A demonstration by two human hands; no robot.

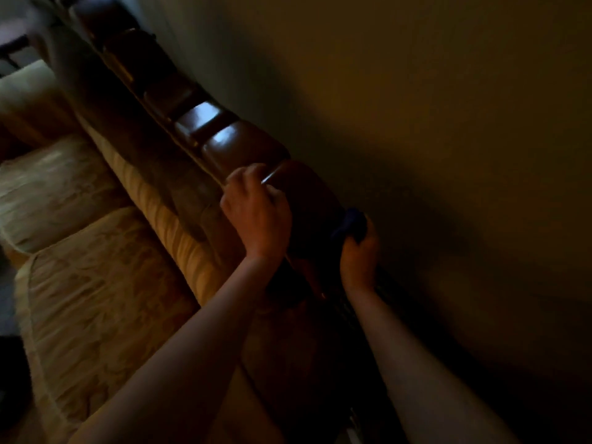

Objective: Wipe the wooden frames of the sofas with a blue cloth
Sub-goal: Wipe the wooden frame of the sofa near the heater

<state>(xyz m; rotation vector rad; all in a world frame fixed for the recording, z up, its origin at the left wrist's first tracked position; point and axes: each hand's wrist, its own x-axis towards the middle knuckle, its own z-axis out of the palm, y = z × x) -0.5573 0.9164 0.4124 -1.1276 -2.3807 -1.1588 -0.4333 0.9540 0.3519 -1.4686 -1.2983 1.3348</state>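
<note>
Behind the top rail (243, 145), your right hand (358, 251) clamps the soft, limp blue cloth (350, 224); keep it bunched. Your left hand (256, 209) curls over the slick polished wood.

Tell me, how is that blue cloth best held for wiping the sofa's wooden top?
Probably as the right hand does now: bunch the blue cloth in curled fingers and come from the wall side, since the rounded wooden frame curves down there. The left hand rests on the frame's front edge.
</note>
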